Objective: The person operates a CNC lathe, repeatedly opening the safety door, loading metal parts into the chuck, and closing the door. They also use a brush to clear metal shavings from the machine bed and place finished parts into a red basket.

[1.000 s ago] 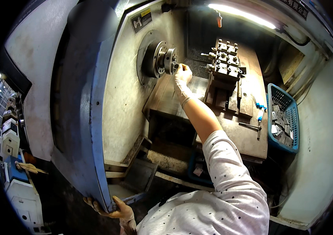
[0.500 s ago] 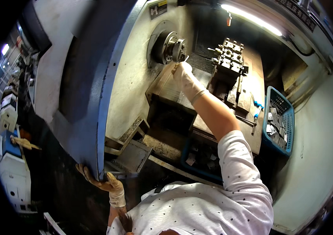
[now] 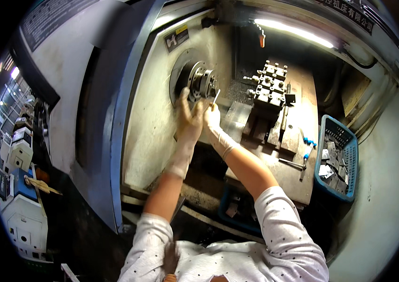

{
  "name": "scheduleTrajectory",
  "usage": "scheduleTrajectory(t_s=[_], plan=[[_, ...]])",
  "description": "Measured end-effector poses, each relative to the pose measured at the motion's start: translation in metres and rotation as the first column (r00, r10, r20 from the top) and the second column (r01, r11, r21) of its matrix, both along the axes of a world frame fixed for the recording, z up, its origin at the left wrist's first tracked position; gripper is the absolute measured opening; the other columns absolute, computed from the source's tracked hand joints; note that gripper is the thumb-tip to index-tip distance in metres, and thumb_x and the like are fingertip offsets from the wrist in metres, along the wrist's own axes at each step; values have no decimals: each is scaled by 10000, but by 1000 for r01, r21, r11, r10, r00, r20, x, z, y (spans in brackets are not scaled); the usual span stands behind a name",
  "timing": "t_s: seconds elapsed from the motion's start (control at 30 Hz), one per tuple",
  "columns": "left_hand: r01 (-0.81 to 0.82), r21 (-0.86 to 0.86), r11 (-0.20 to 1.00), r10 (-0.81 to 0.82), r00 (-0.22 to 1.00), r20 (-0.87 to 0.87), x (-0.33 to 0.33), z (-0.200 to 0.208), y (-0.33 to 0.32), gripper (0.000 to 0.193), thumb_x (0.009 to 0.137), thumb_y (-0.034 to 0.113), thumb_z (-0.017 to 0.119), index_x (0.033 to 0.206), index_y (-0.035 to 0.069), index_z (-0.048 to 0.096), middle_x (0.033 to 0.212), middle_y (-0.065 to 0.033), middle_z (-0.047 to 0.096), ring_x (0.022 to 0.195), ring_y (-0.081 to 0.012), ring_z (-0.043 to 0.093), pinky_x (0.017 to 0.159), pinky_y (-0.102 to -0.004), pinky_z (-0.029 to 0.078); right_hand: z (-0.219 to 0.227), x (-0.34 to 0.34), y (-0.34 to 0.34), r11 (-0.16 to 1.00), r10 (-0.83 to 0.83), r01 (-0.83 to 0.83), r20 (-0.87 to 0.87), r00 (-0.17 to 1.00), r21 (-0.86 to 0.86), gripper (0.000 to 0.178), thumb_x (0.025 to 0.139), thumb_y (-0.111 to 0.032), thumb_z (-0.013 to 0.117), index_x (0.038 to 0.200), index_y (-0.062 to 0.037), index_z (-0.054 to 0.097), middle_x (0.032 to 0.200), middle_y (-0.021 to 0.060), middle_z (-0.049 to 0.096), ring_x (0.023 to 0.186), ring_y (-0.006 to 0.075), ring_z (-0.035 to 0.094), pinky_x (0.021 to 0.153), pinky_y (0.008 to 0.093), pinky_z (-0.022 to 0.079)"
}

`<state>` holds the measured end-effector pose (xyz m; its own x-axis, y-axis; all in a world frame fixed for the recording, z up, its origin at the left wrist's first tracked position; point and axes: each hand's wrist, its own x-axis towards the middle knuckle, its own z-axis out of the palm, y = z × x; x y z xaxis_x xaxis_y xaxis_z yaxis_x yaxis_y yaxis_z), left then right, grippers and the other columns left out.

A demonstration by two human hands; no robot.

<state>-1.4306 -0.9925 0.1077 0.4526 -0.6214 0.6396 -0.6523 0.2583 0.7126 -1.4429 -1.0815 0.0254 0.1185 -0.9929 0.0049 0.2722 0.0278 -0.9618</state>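
Both of my gloved hands are up at the lathe's round metal chuck (image 3: 205, 81), on the machine's pale inner wall. My right hand (image 3: 212, 118) is closed round a thin, bright metal piece (image 3: 216, 97) that juts up from the fingers at the chuck's front; its exact kind is too small to tell. Close beside it, my left hand (image 3: 190, 117) has its fingers apart, one pointing up at the chuck's lower edge. I cannot tell whether the left fingertips touch the chuck or the piece.
Right of the chuck stands a tool block (image 3: 271, 84) with several holders. A blue-nozzled tool (image 3: 308, 152) and a metal bar (image 3: 291, 163) lie on the machine bed. Farther right is a blue basket (image 3: 353, 155) of metal parts. The blue-edged door (image 3: 117, 141) stands at left.
My left hand has left the door's lower edge and come up to the chuck beside my right hand. The right hand stays at the chuck; the view has shifted.
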Motion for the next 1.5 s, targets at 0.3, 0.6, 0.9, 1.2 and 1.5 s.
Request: scheduleTrajectory(t_s=[0.3,0.6,0.9,1.2,1.5], plan=[[-142,12,990,133,951,280,45,-21,-150,269,728,211,435,958,74,459,961,-105,482,891,-250,450,746,-304,370,19,-1,15,999,-35,6,-644,764,-47,307,766,-295,304,904,-25,353,664,164,539,626,315,526,549,377,414],[-165,84,983,91,822,562,56,-23,-170,215,731,209,413,830,50,519,852,-117,525,735,-252,518,620,-318,417,31,-2,7,990,-8,-68,-531,848,-125,233,765,-167,340,821,52,392,648,218,511,623,312,515,541,344,411],[-141,77,987,73,818,570,60,-22,-184,178,716,196,420,730,62,537,755,-110,541,711,-250,517,618,-334,409,5,-4,7,980,-59,-113,-778,625,-165,260,746,-179,372,848,59,347,573,167,511,529,289,516,464,367,410],[-234,686,689,-253,809,530,62,21,-209,177,673,197,474,712,60,579,763,-165,538,745,-273,528,656,-336,417,-4,-10,-8,951,-103,-214,-881,462,-224,299,735,-116,313,953,85,349,621,144,534,592,228,539,533,349,425],[-58,124,991,-4,894,447,52,-11,-173,181,703,164,470,794,33,555,802,-115,543,736,-241,524,650,-295,411,-35,-10,-92,997,-70,8,-845,530,-77,194,710,-137,404,694,-6,546,683,162,548,661,258,534,579,312,423]])
